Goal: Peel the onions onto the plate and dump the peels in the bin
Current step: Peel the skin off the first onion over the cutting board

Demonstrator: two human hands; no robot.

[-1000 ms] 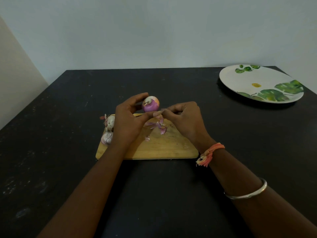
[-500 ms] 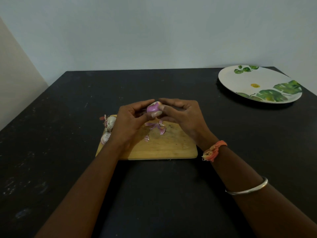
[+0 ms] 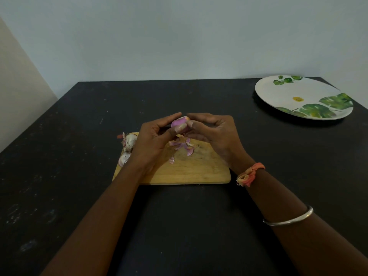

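Observation:
A small purple onion [image 3: 177, 123], partly peeled, is held above the wooden cutting board [image 3: 191, 170]. My left hand [image 3: 153, 140] grips it from the left with thumb and fingers curled round it. My right hand [image 3: 213, 134] holds it from the right, fingers curled over its top. Pink peel scraps [image 3: 185, 147] lie on the board under the hands. Two unpeeled onions [image 3: 129, 142] sit at the board's left end, partly hidden by my left hand. A white plate with green leaves [image 3: 304, 97] lies at the far right of the table. No bin is in view.
The black table [image 3: 79, 156] runs to a pale wall at the back. A white surface stands beyond the table's left edge. Bare tabletop lies between the board and the plate and in front of the board.
My right hand moved in from pinching a peel beside the onion to closing over its top. The onion dropped slightly and is now mostly covered by both hands.

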